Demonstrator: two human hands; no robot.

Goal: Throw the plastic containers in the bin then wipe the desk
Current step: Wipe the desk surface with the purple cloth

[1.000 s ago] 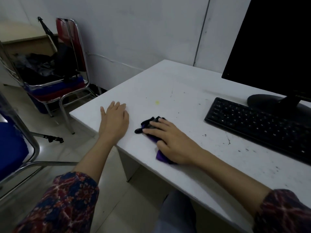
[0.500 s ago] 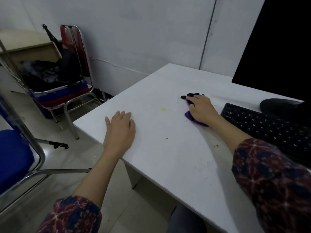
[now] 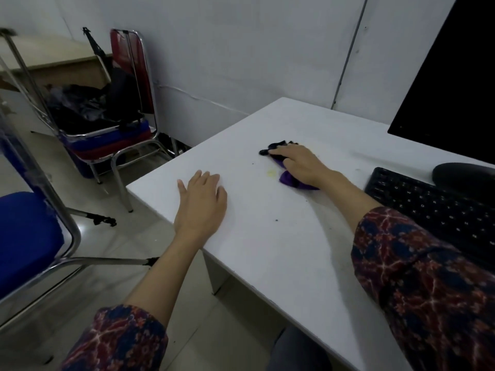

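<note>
This place looks like a small, simple office. To the right of the right hand (image 3: 302, 164) a black keyboard (image 3: 439, 210) lies on a white desk (image 3: 267, 250), and behind it stands a dark monitor (image 3: 450, 84) on a rounded black base (image 3: 466, 175). To the left of the left hand (image 3: 201, 204), on a pale tiled floor (image 3: 112, 239), are metal-frame office chairs: one with a blue seat (image 3: 24, 236) close by, one with a red back (image 3: 126, 103) further away, loaded with dark bags or clothes. Beyond it a second, beige desk (image 3: 53, 60) stands against the plain grey wall (image 3: 241, 49).
</note>
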